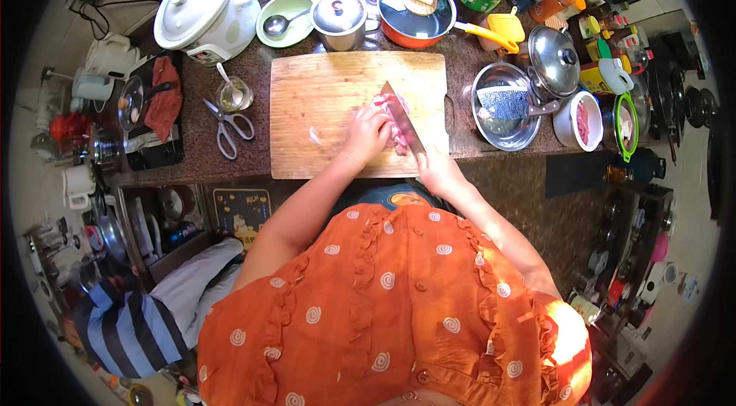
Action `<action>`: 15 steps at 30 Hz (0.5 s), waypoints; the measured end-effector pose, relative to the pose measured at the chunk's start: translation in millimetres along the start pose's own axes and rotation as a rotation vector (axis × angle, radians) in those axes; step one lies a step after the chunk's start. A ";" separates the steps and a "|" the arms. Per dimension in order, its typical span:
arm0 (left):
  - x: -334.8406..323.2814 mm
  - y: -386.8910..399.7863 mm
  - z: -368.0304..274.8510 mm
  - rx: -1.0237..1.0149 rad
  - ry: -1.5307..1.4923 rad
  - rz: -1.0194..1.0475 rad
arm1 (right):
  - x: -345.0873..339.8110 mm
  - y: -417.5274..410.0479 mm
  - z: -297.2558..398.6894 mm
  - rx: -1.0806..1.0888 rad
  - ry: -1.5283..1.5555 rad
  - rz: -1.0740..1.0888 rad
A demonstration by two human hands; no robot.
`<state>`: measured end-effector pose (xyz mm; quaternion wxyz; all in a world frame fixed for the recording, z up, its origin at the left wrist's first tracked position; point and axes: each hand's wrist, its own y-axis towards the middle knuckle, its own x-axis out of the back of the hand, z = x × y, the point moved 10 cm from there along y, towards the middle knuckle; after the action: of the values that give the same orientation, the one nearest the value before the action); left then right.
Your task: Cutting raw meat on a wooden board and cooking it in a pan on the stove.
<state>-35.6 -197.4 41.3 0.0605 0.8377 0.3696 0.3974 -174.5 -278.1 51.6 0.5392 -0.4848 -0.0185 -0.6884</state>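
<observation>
On a wooden cutting board (310, 89) lies a small heap of pink raw meat (398, 141), partly covered by my fingers and the blade. My left hand (366, 133) rests with curled fingers on the left side of this meat, holding it against the board. A cleaver (406, 121) is gripped in my right hand (441, 173) near the board's front edge, its handle mostly hidden in the fist. The blade slants away to the upper left, along the meat's right side and close to my left fingertips. A pale smear marks the board left of that hand.
Right of the board, a second knife with a blue speckled blade (503, 102) lies across a steel bowl (506, 138). Beyond stands a white pot (566, 133) with meat. Scissors (230, 130) and a glass jar (236, 96) are leftward. An orange pan (417, 39) and steel pot (339, 26) stand behind.
</observation>
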 end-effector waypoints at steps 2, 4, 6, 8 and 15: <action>-2.3 1.2 -1.1 -0.009 0.018 0.021 | -4.9 17.7 2.9 0.032 -0.005 -0.017; -0.6 4.3 0.0 0.025 0.050 0.047 | -4.7 32.7 10.5 0.037 0.018 -0.047; -0.9 4.8 2.7 0.004 0.061 0.046 | -1.6 44.0 14.2 0.040 0.044 -0.082; -1.0 5.1 4.8 -0.023 0.068 0.044 | -3.4 53.4 16.3 0.067 0.022 -0.062; 2.6 9.3 40.5 0.304 0.029 0.009 | 23.1 20.7 -25.1 0.139 0.280 -0.263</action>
<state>-0.5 -194.5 19.2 -0.0743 0.8329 0.4228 0.3493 -173.8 -317.2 43.9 0.4740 -0.3395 -0.0541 -0.8107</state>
